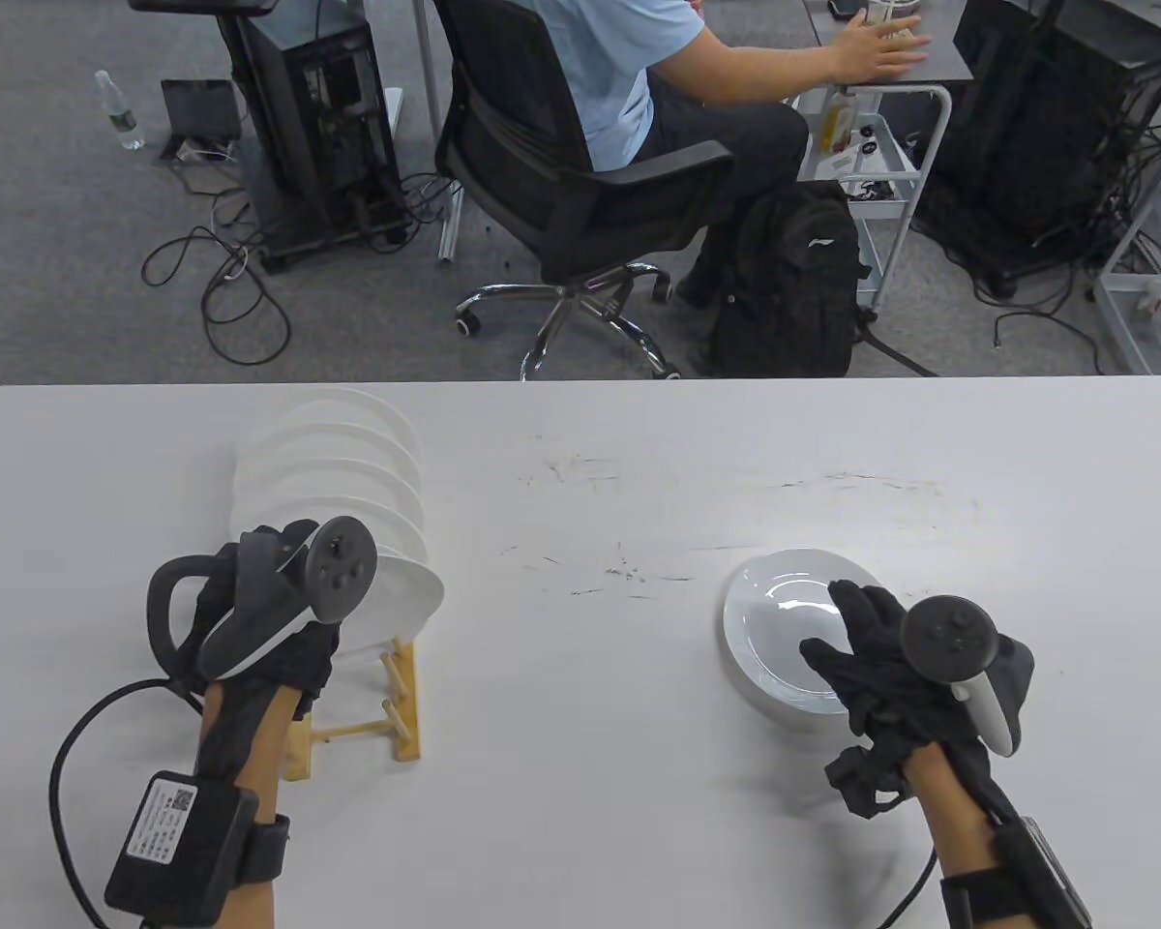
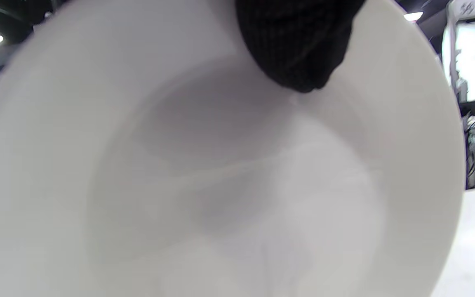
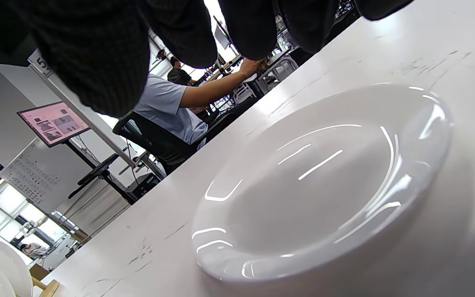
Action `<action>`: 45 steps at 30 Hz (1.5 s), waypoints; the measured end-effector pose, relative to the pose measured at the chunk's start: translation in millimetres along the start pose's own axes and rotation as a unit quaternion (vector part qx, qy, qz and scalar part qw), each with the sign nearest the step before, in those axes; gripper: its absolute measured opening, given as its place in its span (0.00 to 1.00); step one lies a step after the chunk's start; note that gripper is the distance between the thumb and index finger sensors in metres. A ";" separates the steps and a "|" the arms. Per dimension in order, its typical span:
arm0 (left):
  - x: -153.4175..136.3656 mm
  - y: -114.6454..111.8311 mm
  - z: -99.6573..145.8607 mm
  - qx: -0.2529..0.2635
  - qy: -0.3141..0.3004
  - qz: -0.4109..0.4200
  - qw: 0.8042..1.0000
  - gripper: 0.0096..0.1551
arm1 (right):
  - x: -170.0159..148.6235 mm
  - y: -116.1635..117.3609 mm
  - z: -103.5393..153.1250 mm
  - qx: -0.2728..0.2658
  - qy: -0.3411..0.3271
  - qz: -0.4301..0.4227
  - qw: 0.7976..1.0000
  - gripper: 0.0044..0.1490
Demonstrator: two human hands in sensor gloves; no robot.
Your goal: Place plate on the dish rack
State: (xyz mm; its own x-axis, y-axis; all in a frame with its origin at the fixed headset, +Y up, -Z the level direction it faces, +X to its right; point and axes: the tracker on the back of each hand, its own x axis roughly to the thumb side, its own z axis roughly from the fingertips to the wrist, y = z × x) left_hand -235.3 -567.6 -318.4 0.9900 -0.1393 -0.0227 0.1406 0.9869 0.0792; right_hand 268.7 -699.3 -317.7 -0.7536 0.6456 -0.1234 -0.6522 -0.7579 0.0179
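The left hand reaches forward over the near left part of the white desk, its forearm angled up from the near edge, the tracker on its back turned upward. It is at the wooden dish rack, holding a white plate at the rack's near end. In the left wrist view that plate fills almost the whole picture and a black gloved fingertip presses on its face near the top rim, so the left grip is closed on this plate, though I cannot see whether the plate is fully seated between the pegs. Behind it, toward the far side, a row of other white plates stands on edge in the rack.

The right hand is on the near right of the desk, wrist bent, fingers spread and stretched out over the near rim of a second white plate lying flat on the desk. In the right wrist view the gloved fingers hang above this plate with a gap below them; the right grip is loose and holds nothing.

Beyond the desk's far edge a man in a light blue shirt sits in a black office chair.
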 end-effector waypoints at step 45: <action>115.6 -90.1 36.4 0.024 -0.093 0.232 0.968 0.51 | -8.7 10.2 -6.8 0.064 0.059 0.035 0.996 0.48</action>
State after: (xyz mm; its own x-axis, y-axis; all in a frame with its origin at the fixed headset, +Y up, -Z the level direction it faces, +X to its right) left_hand -133.1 -675.6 -291.9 0.9311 0.3008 0.2064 -0.3231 0.9427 0.0836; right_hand 269.1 -713.3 -323.2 -0.7876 0.5705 -0.2327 -0.6092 -0.7777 0.1552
